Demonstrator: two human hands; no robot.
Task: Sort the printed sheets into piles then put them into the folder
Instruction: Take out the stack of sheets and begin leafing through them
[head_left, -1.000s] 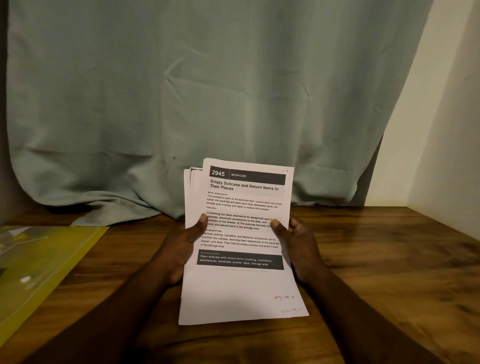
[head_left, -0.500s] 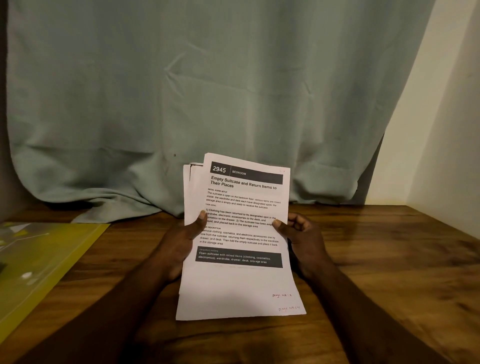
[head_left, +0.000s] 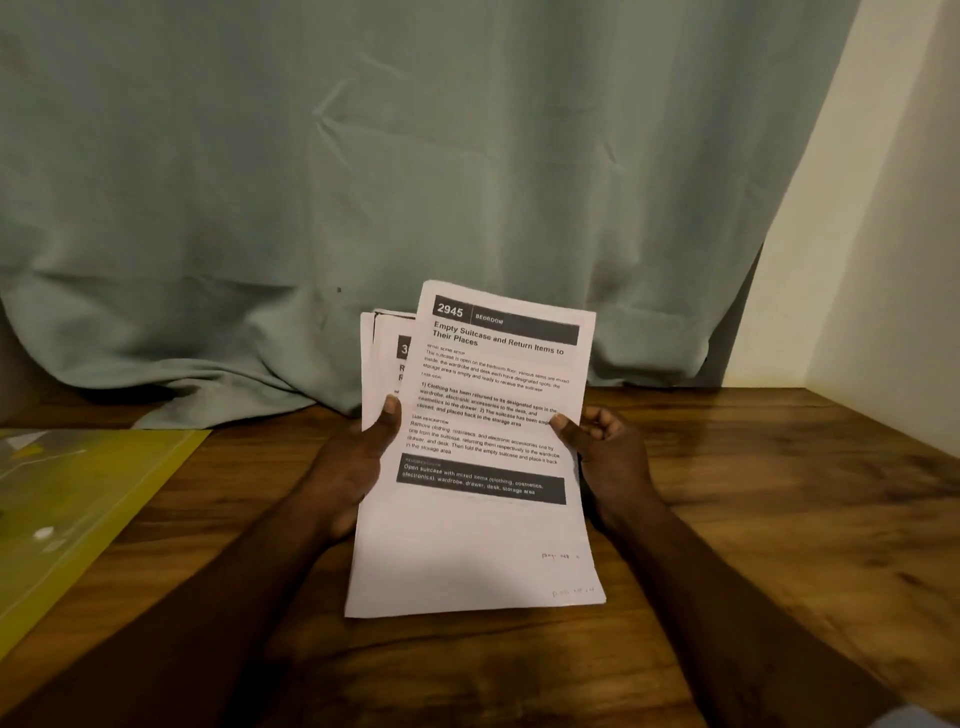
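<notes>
printed sheets (head_left: 483, 535), flat white paper, pinched between left hand (head_left: 353, 467) and right hand (head_left: 613, 457) over grainy wooden tabletop (head_left: 779, 493); glossy yellow folder (head_left: 78, 493) left.

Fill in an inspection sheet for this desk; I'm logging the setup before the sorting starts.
Surface: wooden table, bare on the right.
Job's things: stack of printed sheets held above the table, top sheet fanned to the right; yellow folder flat at the left edge.
Clutter: nothing seen.
Hands: left hand and right hand grip the stack's sides, thumbs on top.
Cables: nothing seen.
Surroundings: grey-green curtain behind, pale wall on the right.
</notes>
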